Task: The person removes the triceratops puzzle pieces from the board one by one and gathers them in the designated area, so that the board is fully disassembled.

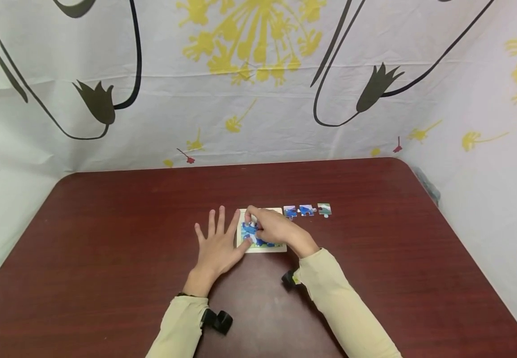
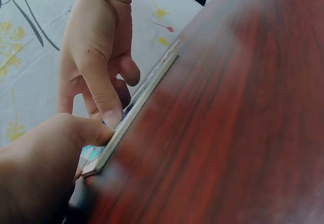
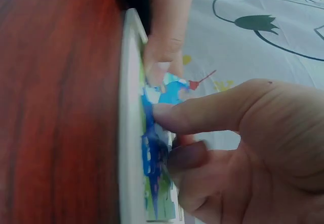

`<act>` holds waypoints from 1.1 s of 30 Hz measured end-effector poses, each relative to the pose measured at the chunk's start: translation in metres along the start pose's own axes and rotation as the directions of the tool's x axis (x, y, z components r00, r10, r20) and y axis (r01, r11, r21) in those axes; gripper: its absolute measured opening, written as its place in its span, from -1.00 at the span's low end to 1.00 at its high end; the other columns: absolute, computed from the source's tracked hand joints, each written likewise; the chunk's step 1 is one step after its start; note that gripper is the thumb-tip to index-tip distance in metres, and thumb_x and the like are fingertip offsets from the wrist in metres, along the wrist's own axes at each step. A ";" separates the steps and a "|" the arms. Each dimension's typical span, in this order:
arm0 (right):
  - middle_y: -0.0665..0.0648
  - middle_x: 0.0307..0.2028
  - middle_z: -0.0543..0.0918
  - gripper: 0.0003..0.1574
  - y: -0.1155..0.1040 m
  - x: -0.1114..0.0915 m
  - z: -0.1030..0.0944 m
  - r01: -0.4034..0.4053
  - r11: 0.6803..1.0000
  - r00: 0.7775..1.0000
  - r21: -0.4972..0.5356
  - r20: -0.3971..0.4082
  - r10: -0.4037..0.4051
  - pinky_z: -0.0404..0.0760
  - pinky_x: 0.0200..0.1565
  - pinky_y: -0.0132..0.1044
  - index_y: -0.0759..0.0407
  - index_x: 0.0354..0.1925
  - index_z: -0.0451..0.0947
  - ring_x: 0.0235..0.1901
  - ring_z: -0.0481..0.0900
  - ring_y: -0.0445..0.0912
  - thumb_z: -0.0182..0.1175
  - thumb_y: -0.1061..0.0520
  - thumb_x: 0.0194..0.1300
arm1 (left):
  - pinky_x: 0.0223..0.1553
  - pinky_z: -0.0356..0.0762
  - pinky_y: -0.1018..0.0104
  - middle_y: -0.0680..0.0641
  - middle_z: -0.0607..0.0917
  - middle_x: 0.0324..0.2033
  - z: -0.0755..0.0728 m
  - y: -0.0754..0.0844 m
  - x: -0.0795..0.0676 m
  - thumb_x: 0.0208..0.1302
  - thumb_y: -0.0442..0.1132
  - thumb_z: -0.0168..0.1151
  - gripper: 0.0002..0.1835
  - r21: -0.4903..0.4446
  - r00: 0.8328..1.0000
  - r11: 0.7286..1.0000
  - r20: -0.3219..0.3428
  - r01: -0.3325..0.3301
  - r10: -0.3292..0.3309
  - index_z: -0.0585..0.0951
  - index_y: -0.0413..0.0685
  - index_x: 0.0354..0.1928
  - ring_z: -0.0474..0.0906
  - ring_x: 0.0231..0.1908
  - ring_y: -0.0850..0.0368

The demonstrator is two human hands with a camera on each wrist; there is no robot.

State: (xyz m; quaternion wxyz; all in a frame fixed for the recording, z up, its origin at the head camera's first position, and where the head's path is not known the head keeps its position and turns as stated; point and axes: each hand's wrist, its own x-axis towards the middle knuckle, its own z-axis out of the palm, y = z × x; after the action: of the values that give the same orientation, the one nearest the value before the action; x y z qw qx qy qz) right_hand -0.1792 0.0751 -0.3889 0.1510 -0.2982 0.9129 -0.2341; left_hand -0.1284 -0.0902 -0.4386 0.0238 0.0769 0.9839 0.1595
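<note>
A small jigsaw puzzle in a pale frame point(image 1: 263, 250) lies on the table, its blue and green picture partly hidden by the hands. My left hand point(image 1: 217, 251) rests flat beside it with fingers spread; its thumb point(image 2: 91, 131) presses on the frame's near left part. Over the puzzle, my right hand point(image 1: 276, 227) pinches a light blue puzzle piece point(image 3: 174, 90) between thumb and curled fingers, at the left side of the picture. That piece looks tilted in the right wrist view. Other blue pieces point(image 3: 152, 155) lie inside the frame.
Right of the frame, three loose puzzle pieces lie in a row: a blue one point(image 1: 290, 212), another blue one point(image 1: 306, 210) and a greenish one point(image 1: 324, 209). The dark red table point(image 1: 129, 238) has a patterned white cloth point(image 1: 263, 129) behind it.
</note>
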 end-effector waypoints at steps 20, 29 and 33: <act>-0.02 -0.44 0.58 -0.81 0.003 0.000 -0.003 0.148 0.988 0.973 -0.042 -0.173 -0.153 0.44 -0.43 -0.35 0.09 -0.29 0.54 -0.52 0.44 -0.21 0.27 0.31 0.12 | 0.17 -0.46 -0.35 -0.16 -0.14 0.43 0.003 -0.002 0.001 0.22 0.35 -0.12 -0.17 0.010 1.000 1.000 -0.029 0.003 -0.003 -0.03 0.22 0.46 -0.39 0.39 -0.15; -0.05 -0.45 0.57 -0.88 0.012 -0.008 -0.017 0.130 0.988 0.961 0.083 -0.255 -0.105 0.47 -0.43 -0.36 0.13 -0.27 0.56 -0.57 0.45 -0.23 0.26 0.26 0.17 | 0.17 -0.46 -0.35 -0.17 -0.13 0.43 0.003 0.000 0.000 0.23 0.33 -0.10 -0.17 0.003 0.999 1.000 -0.038 0.002 -0.002 -0.01 0.20 0.46 -0.38 0.39 -0.16; -0.05 -0.46 0.58 -0.73 0.018 -0.017 -0.024 0.121 0.981 0.956 0.150 -0.283 -0.075 0.53 -0.37 -0.32 0.17 -0.14 0.51 -0.50 0.54 -0.21 0.29 0.24 0.15 | 0.17 -0.48 -0.35 -0.16 -0.14 0.43 0.004 0.000 0.000 0.22 0.33 -0.09 -0.17 -0.010 0.999 1.000 -0.035 0.007 -0.007 -0.01 0.20 0.46 -0.39 0.39 -0.16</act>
State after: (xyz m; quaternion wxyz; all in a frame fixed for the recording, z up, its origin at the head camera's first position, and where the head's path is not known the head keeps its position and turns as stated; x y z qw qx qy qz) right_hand -0.1848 0.1066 -0.3759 0.0348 -0.2942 0.8864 -0.3557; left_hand -0.1278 -0.0887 -0.4419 0.0076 0.0706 0.9836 0.1655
